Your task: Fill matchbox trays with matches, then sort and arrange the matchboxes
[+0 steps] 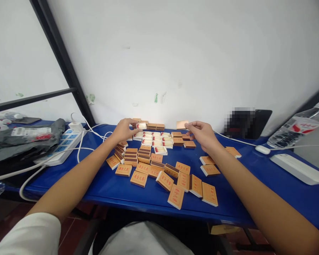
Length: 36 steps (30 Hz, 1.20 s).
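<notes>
My left hand (124, 130) pinches a white matchbox tray (141, 125) filled with red-tipped matches, held just above the back of the table. Below and right of it, several open trays of matches (156, 141) lie side by side in rows. Between the thumb and fingers of my right hand (202, 134) is an orange matchbox sleeve (182, 124), raised near the wall. Under that hand sit a few orange matchbox covers (177, 141). Many closed matchboxes (138, 178) with red lettering are spread toward the front edge, some tilted or overlapping.
On the left are a white power strip (65, 147), white cables and a grey plastic bag (29, 136). A dark phone-like slab (259, 124) leans on the wall at right. Beside it are a clear bottle (295, 125) and a white oblong device (299, 169). The blue table (111, 194) meets the wall.
</notes>
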### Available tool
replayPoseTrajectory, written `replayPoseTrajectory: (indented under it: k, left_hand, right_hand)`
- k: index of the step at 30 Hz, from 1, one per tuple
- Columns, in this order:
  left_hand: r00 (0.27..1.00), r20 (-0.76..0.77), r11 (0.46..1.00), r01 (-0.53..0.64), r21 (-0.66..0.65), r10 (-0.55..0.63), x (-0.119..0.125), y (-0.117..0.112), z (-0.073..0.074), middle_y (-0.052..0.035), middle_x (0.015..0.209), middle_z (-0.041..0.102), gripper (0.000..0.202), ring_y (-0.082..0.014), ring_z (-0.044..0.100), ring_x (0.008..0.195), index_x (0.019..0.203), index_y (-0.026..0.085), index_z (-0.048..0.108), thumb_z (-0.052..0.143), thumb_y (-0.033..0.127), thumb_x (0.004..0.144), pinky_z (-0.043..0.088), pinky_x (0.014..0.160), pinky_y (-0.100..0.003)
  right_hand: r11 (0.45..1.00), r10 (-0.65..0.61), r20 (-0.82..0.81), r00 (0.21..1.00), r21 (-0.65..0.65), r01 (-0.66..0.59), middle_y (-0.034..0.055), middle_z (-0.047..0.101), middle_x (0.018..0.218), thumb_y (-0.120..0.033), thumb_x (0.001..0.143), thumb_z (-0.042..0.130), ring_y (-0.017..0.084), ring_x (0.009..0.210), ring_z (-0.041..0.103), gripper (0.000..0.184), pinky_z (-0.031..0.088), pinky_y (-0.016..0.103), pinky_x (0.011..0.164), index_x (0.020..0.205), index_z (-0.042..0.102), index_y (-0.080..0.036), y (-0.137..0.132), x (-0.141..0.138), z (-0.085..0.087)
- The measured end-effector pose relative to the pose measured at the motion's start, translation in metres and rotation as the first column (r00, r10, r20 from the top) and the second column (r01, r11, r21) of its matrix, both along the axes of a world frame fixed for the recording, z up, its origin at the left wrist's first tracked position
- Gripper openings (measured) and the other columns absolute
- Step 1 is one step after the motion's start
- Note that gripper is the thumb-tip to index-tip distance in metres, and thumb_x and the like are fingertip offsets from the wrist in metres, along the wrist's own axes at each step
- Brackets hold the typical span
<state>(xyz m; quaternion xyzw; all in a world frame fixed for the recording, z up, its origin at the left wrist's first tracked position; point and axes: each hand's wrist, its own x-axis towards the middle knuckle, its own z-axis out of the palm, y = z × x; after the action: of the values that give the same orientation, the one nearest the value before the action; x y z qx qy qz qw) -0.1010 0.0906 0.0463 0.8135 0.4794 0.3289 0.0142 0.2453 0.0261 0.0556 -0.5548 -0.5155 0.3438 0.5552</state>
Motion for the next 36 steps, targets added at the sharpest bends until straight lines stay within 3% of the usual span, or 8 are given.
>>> replayPoseTrajectory:
  k: [6, 14, 19, 24, 32, 36]
  left_hand:
    - [0.999, 0.044, 0.994, -0.022, -0.105, 0.027, -0.013, 0.015, -0.006, -0.0096, 0.112, 0.080, 0.031, -0.0290, 0.073, 0.104, 0.110, 0.019, 0.081, 0.075, 0.037, 0.085, 0.055, 0.095, -0.040]
    - [0.983, 0.130, 0.978, 0.147, -0.147, -0.128, 0.026, 0.025, -0.013, -0.0060, 0.102, 0.080, 0.032, -0.0246, 0.075, 0.093, 0.111, 0.019, 0.081, 0.074, 0.032, 0.083, 0.059, 0.089, -0.037]
    - [0.989, 0.072, 0.973, 0.137, -0.186, -0.125, 0.032, 0.029, -0.018, -0.0081, 0.108, 0.081, 0.029, -0.0294, 0.075, 0.102, 0.103, 0.019, 0.082, 0.077, 0.034, 0.079, 0.059, 0.095, -0.041]
    - [0.991, 0.042, 0.974, 0.134, -0.183, -0.128, 0.029, 0.029, -0.017, -0.0080, 0.099, 0.082, 0.017, -0.0297, 0.076, 0.098, 0.088, 0.020, 0.082, 0.072, 0.032, 0.081, 0.060, 0.092, -0.040]
    - [0.990, 0.033, 0.980, 0.137, -0.146, -0.134, 0.032, 0.028, -0.018, -0.0093, 0.102, 0.082, 0.021, -0.0301, 0.076, 0.099, 0.090, 0.021, 0.083, 0.065, 0.031, 0.086, 0.060, 0.092, -0.042]
    - [0.990, 0.035, 0.982, 0.140, -0.127, -0.137, 0.029, 0.024, -0.017, -0.0102, 0.105, 0.081, 0.022, -0.0296, 0.075, 0.101, 0.096, 0.022, 0.083, 0.065, 0.027, 0.085, 0.060, 0.091, -0.043]
  right_hand:
    - [1.000, 0.004, 0.009, 1.000, 0.023, -0.004, 0.0014, 0.065, 0.060, -0.033, 0.083, 0.083, 0.010, 0.051, 0.058, 0.023, 0.045, 0.018, 0.043, 0.079, 0.069, -0.016, 0.008, 0.004, -0.008]
    - [0.998, 0.002, 0.030, 1.000, 0.065, -0.004, 0.0018, 0.065, 0.064, -0.040, 0.077, 0.087, 0.013, 0.058, 0.064, 0.030, 0.045, 0.018, 0.042, 0.079, 0.068, -0.017, 0.009, 0.004, -0.009]
    - [0.998, 0.002, 0.063, 0.998, 0.061, -0.006, 0.0016, 0.064, 0.061, -0.045, 0.078, 0.086, 0.012, 0.053, 0.059, 0.033, 0.047, 0.020, 0.043, 0.080, 0.067, -0.018, 0.008, 0.005, -0.006]
    - [0.996, -0.061, 0.068, 0.996, 0.066, 0.056, 0.0035, 0.067, 0.068, -0.042, 0.077, 0.085, 0.012, 0.055, 0.060, 0.031, 0.045, 0.020, 0.041, 0.078, 0.067, -0.017, 0.010, 0.013, 0.000]
    - [0.990, -0.143, 0.115, 0.983, 0.016, 0.142, 0.0056, 0.069, 0.071, -0.035, 0.073, 0.087, 0.015, 0.058, 0.063, 0.027, 0.046, 0.022, 0.043, 0.076, 0.066, -0.017, 0.022, 0.035, -0.003]
    - [0.983, -0.132, 0.278, 0.951, -0.089, 0.163, 0.0051, 0.067, 0.064, -0.028, 0.077, 0.081, 0.015, 0.055, 0.058, 0.016, 0.042, 0.024, 0.045, 0.074, 0.069, -0.017, 0.025, 0.051, -0.003]
